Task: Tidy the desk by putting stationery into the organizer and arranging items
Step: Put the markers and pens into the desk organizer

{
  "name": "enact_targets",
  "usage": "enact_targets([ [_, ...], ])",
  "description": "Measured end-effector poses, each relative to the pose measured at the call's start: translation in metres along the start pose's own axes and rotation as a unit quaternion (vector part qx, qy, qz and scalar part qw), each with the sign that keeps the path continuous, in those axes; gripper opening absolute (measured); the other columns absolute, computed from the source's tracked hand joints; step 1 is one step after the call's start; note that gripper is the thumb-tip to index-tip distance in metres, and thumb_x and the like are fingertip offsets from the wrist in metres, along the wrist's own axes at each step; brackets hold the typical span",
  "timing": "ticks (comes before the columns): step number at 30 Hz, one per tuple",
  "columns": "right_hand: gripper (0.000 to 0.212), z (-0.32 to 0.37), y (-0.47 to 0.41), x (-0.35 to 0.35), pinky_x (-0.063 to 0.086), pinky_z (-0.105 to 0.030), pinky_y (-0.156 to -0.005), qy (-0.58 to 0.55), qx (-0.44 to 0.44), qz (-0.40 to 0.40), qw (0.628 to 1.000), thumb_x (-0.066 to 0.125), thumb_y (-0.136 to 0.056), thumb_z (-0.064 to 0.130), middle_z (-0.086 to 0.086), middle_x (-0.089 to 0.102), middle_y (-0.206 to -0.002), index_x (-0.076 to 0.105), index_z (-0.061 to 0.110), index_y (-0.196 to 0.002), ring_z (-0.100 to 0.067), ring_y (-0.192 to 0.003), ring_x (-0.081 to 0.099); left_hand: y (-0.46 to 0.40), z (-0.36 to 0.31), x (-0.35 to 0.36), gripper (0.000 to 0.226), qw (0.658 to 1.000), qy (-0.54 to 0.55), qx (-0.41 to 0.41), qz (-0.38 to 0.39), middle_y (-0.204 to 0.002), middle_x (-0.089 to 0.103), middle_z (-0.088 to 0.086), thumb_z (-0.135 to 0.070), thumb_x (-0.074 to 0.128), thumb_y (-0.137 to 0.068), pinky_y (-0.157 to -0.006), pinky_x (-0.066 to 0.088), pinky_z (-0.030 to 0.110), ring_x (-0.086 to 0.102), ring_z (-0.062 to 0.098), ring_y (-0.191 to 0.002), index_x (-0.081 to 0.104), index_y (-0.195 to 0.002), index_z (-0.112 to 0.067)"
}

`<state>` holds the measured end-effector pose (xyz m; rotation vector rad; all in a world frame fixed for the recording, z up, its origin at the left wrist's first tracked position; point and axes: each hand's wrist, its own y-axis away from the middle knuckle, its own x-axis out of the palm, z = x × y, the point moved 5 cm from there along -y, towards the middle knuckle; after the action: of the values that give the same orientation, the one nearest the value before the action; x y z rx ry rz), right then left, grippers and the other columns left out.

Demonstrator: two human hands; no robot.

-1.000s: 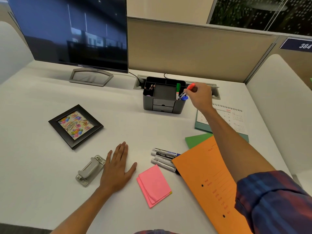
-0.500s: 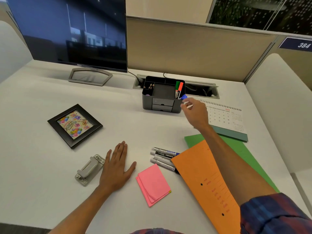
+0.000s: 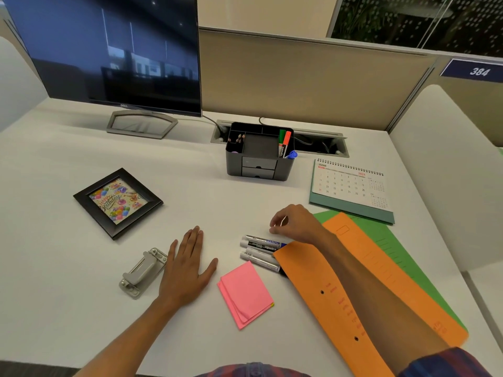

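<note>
Left hand lies flat and open, palm down on the desk, between the grey hole punch and the pink sticky notes. Right hand hovers just above the loose markers with fingers curled, thumb near forefinger, holding nothing — the markers lie side by side, their right ends under the orange folder. Organizer stands well behind, near the desk's back edge — green, red and blue markers in its right compartment.

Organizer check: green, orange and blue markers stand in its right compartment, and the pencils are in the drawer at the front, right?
Not quite. In the head view the organizer does hold the green, orange and blue markers in its right compartment, but the pencils stand in the top left compartment; both front drawers are shut.
</note>
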<state>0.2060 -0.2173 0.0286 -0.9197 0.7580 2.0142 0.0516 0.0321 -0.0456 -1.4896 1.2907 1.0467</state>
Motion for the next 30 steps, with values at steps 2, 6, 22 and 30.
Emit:
enact_targets([
  [2, 0.014, -0.001, 0.004, 0.006, 0.054, -0.031, -0.071, 0.000, 0.005, 0.021, 1.000, 0.077, -0.077, 0.035, 0.011, 0.070, -0.081, 0.076, 0.023, -0.085, -0.003, -0.075, 0.063, 0.000, 0.000, 0.000, 0.078, 1.000, -0.002, 0.001, 0.001, -0.161, 0.015, 0.000, -0.063, 0.020, -0.092, -0.119, 0.004, 0.039, 0.008, 0.011, -0.147, 0.020, -0.153, -0.013],
  [6, 0.014, -0.003, 0.009, 0.014, 0.055, -0.031, -0.070, 0.033, 0.011, 0.052, 0.998, 0.076, -0.077, 0.036, 0.011, 0.069, -0.080, 0.076, 0.025, -0.085, -0.005, -0.077, 0.063, -0.001, 0.000, 0.000, 0.081, 1.000, -0.003, 0.002, 0.002, -0.161, 0.014, 0.000, -0.065, 0.013, -0.092, -0.119, 0.002, 0.038, 0.007, 0.011, -0.148, 0.018, -0.153, -0.013],
  [22, 0.018, -0.004, 0.008, 0.011, 0.052, -0.032, -0.072, -0.060, -0.006, -0.049, 0.997, 0.060, -0.094, 0.035, 0.004, 0.069, -0.087, 0.066, 0.018, -0.095, -0.014, -0.079, 0.064, 0.000, 0.000, 0.001, 0.080, 1.000, -0.006, 0.003, 0.003, -0.161, 0.012, 0.000, -0.064, 0.016, -0.092, -0.119, 0.002, 0.038, 0.005, 0.010, -0.148, 0.016, -0.153, -0.013],
  [30, 0.014, 0.001, -0.005, -0.040, 0.047, -0.012, -0.064, -0.218, -0.008, -0.224, 0.950, 0.066, -0.091, 0.017, -0.006, 0.069, -0.089, 0.071, 0.009, -0.102, -0.013, -0.068, 0.063, -0.001, -0.001, 0.001, 0.077, 1.000, 0.004, 0.003, -0.006, -0.161, 0.015, 0.000, -0.061, 0.024, -0.092, -0.119, 0.006, 0.040, 0.010, 0.012, -0.148, 0.020, -0.153, -0.013],
])
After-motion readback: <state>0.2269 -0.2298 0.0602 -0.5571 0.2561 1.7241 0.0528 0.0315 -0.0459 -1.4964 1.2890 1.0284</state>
